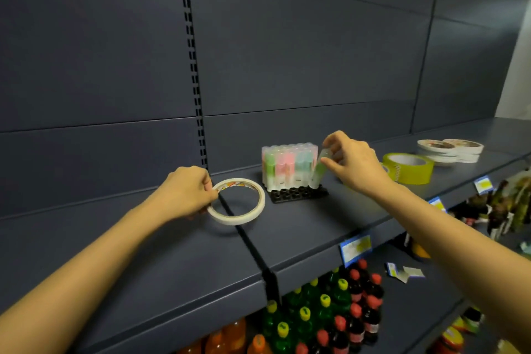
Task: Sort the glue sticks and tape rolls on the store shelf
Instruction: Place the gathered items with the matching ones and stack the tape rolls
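Observation:
My left hand pinches the left rim of a thin white tape roll, which hangs tilted just above the dark grey shelf, over the seam between two shelf boards. My right hand holds a green glue stick tilted, its foot at the right end of a black holder tray. Several pastel green and pink glue sticks stand upright in that tray. A wide yellow tape roll lies to the right of my right hand.
Flat white tape rolls are stacked at the far right of the shelf. Price tags hang on the shelf's front edge. Below stand bottles with yellow and red caps. The slotted upright runs up the back panel.

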`<state>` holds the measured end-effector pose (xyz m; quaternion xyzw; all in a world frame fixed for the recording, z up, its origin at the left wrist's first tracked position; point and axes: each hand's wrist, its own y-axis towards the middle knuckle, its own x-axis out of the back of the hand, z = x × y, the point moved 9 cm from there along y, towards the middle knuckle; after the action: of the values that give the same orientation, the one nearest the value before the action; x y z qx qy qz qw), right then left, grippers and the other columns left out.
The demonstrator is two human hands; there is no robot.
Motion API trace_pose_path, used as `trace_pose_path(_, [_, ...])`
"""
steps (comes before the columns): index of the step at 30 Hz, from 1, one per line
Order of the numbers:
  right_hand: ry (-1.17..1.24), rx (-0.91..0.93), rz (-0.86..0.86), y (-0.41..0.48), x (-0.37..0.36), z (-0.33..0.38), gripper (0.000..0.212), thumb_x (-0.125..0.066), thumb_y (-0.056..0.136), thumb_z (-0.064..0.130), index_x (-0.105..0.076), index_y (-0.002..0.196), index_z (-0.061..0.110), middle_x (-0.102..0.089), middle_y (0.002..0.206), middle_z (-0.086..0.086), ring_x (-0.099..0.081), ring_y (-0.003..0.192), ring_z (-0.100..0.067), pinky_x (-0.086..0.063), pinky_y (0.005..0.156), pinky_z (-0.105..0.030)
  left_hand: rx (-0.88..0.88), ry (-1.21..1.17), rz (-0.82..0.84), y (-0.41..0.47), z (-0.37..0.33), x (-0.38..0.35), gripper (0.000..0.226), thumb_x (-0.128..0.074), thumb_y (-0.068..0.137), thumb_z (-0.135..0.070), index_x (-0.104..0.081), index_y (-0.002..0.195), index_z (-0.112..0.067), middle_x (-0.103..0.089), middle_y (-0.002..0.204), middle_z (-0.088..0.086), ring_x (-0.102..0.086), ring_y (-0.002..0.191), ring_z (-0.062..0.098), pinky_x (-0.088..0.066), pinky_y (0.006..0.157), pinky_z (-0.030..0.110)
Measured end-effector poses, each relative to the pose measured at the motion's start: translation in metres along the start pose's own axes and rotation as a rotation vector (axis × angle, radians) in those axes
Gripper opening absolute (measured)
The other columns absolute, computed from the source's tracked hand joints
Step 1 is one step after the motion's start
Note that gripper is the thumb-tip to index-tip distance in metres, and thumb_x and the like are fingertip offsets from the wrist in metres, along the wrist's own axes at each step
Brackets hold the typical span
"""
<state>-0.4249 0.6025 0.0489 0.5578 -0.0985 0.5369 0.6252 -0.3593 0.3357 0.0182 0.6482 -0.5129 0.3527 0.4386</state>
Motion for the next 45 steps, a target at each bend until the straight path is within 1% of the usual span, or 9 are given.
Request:
trace_pose_path(6, [0.075, 0.075, 0.049, 0.038, -0.019, -0.042, 0.026, -0.065, 0.086, 0.022, -0.054, 0.108, 0.013, -0.068, 0.092, -0.007, -0.063, 0.088, -0.026, -0.049, 0.079, -0.036, 0.082, -0.002, -0.057, 0.013, -0.040, -0.015, 0.015, -0.057, 0.086, -0.016, -0.055, 0.071, -0.017, -0.062, 0.054, -0.005, -0.056, 0.041, 0.009, -0.043, 0.047, 0.015])
trace_pose_path(11, [0.113, 0.113, 0.112, 0.055, -0.036, -0.055, 0.025, -0.066, 0.086, 0.026, -0.057, 0.105, 0.013, -0.068, 0.096, -0.006, -0.062, 0.092, -0.029, -0.051, 0.082, -0.042, 0.152, 0.020, -0.107, 0.015, -0.056, -0.017, 0.014, -0.057, 0.085, -0.016, -0.055, 0.072, -0.016, -0.063, 0.055, -0.004, -0.054, 0.038, 0.007, -0.041, 0.048, 0.016])
trace_pose_path(15, [0.068, 0.142, 0.149, 0.061, -0.042, -0.058, 0.023, -0.063, 0.088, 0.034, -0.062, 0.107, 0.021, -0.068, 0.102, 0.001, -0.061, 0.098, -0.028, -0.051, 0.082, -0.036, 0.181, 0.022, -0.117, 0.016, -0.065, -0.016, 0.011, -0.057, 0.086, -0.017, -0.057, 0.075, -0.014, -0.064, 0.056, -0.003, -0.055, 0.040, 0.010, -0.040, 0.045, 0.015])
trace_pose_path(20, [0.016, 0.202, 0.166, 0.071, -0.040, -0.056, 0.028, -0.050, 0.091, 0.046, -0.068, 0.103, 0.028, -0.048, 0.091, 0.007, -0.056, 0.092, -0.025, -0.039, 0.071, -0.030, 0.157, 0.041, -0.152, 0.026, -0.080, -0.006, 0.012, -0.058, 0.086, -0.020, -0.058, 0.076, -0.014, -0.064, 0.051, -0.003, -0.053, 0.034, 0.004, -0.039, 0.046, 0.017])
trace_pose_path(26, [-0.024, 0.307, 0.309, 0.071, -0.024, -0.068, 0.030, -0.051, 0.092, 0.043, -0.055, 0.119, 0.030, -0.058, 0.101, 0.010, -0.058, 0.097, -0.017, -0.049, 0.080, -0.036, 0.028, 0.060, -0.155, 0.051, -0.125, -0.013, 0.011, -0.057, 0.084, -0.015, -0.055, 0.074, -0.013, -0.066, 0.051, -0.001, -0.055, 0.035, 0.009, -0.037, 0.039, 0.006])
trace_pose_path(30, [-0.046, 0.299, 0.302, 0.070, -0.006, -0.102, 0.021, -0.055, 0.091, 0.035, -0.058, 0.110, 0.027, -0.064, 0.102, 0.008, -0.059, 0.096, -0.015, -0.049, 0.080, -0.033, -0.018, 0.019, -0.121, 0.072, -0.159, -0.033, 0.009, -0.057, 0.083, -0.013, -0.054, 0.075, -0.012, -0.066, 0.052, 0.000, -0.054, 0.035, 0.011, -0.039, 0.039, 0.010])
trace_pose_path(35, [-0.096, 0.292, 0.335, 0.072, 0.017, -0.162, 0.023, -0.056, 0.090, 0.035, -0.058, 0.111, 0.026, -0.063, 0.109, 0.008, -0.058, 0.103, -0.016, -0.050, 0.087, -0.039, -0.078, 0.010, -0.107, 0.104, -0.215, -0.060, 0.010, -0.057, 0.084, -0.013, -0.055, 0.075, -0.011, -0.063, 0.049, -0.001, -0.051, 0.032, 0.008, -0.039, 0.037, 0.011])
trace_pose_path(40, [-0.163, 0.277, 0.345, 0.083, 0.050, -0.246, 0.025, -0.054, 0.091, 0.036, -0.057, 0.113, 0.025, -0.061, 0.114, 0.006, -0.057, 0.106, -0.017, -0.048, 0.089, -0.038, -0.131, 0.000, -0.125, 0.141, -0.289, -0.098, 0.012, -0.059, 0.086, -0.017, -0.055, 0.075, -0.014, -0.063, 0.050, -0.003, -0.053, 0.033, 0.004, -0.040, 0.043, 0.014])
trace_pose_path(45, [-0.192, 0.213, 0.319, 0.101, 0.100, -0.345, 0.023, -0.054, 0.091, 0.038, -0.058, 0.111, 0.026, -0.062, 0.109, 0.008, -0.058, 0.101, -0.015, -0.050, 0.084, -0.037, -0.137, -0.057, -0.137, 0.188, -0.374, -0.146, 0.012, -0.057, 0.085, -0.015, -0.054, 0.074, -0.016, -0.062, 0.053, -0.005, -0.053, 0.036, 0.002, -0.039, 0.048, 0.016])
